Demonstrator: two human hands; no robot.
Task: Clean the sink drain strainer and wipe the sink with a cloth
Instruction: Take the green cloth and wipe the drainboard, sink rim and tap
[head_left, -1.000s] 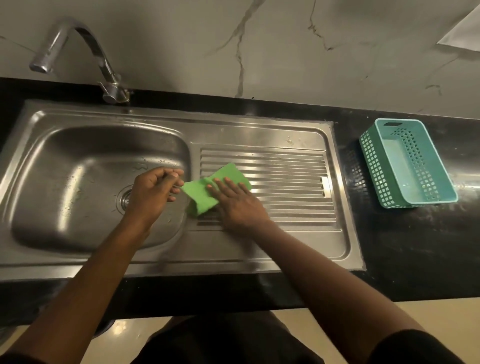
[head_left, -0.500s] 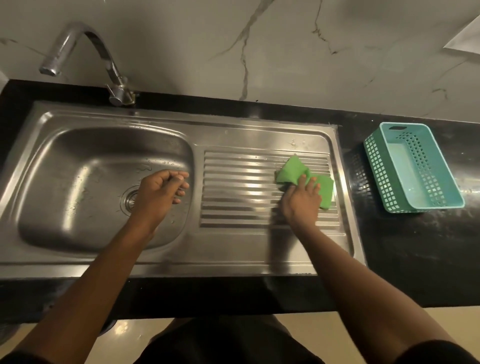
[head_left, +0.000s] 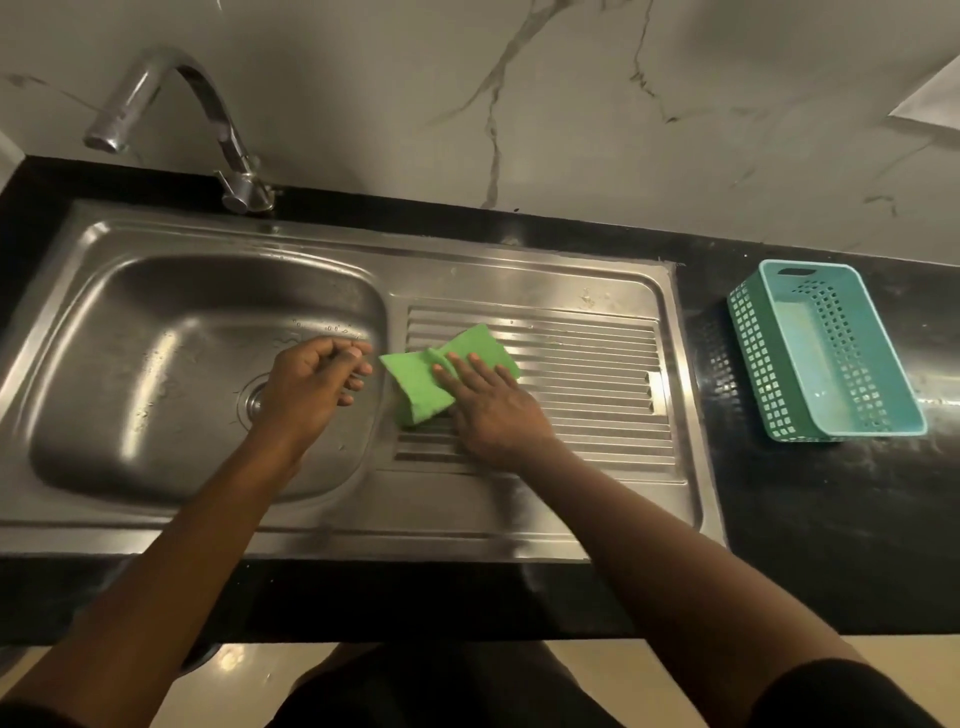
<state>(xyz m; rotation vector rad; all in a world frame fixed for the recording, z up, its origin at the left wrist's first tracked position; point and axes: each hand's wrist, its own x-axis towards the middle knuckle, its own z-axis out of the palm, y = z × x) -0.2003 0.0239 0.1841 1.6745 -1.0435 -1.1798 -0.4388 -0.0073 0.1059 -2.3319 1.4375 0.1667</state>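
Cloth: one, green, crumpled, on the left end of the drainboard. Its long axis runs roughly 8-to-2 o'clock and part of it is under the hand. Right hand: fingers straight and spread, pointing to about 11, pressing flat on the cloth. Left hand: over the basin, fingers loosely curled, nothing visible in it. One drain strainer peeks out at the hand's 9 o'clock, seated in the basin floor. One faucet at the basin's 12. One teal basket on the counter, at 3 o'clock of the sink.
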